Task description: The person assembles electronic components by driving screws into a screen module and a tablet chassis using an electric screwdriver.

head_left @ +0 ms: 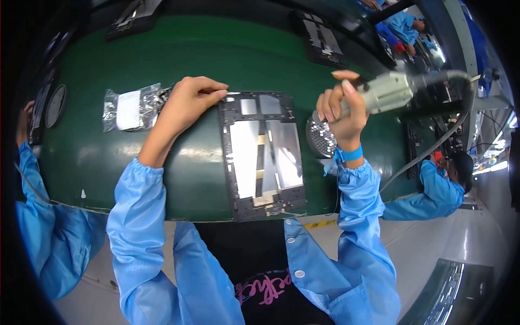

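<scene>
I observe the right hand (348, 116) grasping the driver (387, 93), the left hand (188, 104) at the upper-left corner of the opened tablet (245, 157) on the table (189, 187), pinch uncertain; likely screw work, next calling for steady alignment.

Open black-framed device (263, 157) | flat on green table (189, 184) | pale corded tool (387, 92), probably a screwdriver, aloft, slanting
</scene>
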`<state>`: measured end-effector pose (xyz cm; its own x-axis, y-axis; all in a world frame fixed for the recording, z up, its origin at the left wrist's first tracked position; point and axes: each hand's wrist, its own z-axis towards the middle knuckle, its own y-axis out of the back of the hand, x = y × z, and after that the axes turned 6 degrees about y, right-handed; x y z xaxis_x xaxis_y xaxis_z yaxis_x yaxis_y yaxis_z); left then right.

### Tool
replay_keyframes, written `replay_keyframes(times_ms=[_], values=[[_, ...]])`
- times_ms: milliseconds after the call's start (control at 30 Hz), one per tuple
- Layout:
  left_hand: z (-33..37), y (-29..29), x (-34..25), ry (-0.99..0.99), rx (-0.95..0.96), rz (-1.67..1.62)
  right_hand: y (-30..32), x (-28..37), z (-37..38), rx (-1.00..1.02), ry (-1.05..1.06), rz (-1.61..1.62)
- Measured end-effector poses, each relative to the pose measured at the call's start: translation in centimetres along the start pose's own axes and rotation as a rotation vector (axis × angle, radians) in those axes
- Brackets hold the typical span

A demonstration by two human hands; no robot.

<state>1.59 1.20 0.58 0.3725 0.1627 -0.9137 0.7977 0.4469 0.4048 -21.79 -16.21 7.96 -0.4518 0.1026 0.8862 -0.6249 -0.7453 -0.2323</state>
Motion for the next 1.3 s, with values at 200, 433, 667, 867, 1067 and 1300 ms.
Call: replay_keyframes(times_ms=[200,433,667,867,1067,1300], values=[[0.1,0.3,-0.1,0.094,0.043,-0.017,-8.7,-2.9,4.6,0.100,-0.058,0.131],[0.4,0.1,0.4,0.075,0.021,-0.055,-11.8,-6.4,4.9,0.113,-0.092,0.162],[0.3,0.7,0.5,0.044,0.020,-0.017,-12.8,-8.3,4.6,0.147,-0.058,0.091],[0.2,0.6,0.8,0.045,0.013,-0.017,-12.7,-8.4,4.6,0.133,-0.070,0.131],[0.3,0.5,0.8,0.055,0.027,-0.025,-12.6,-8.5,4.4,0.172,-0.026,0.051],[0.3,0.6,0.8,0.062,0.040,-0.009,-12.3,-8.9,4.4,0.191,-0.027,0.064]])
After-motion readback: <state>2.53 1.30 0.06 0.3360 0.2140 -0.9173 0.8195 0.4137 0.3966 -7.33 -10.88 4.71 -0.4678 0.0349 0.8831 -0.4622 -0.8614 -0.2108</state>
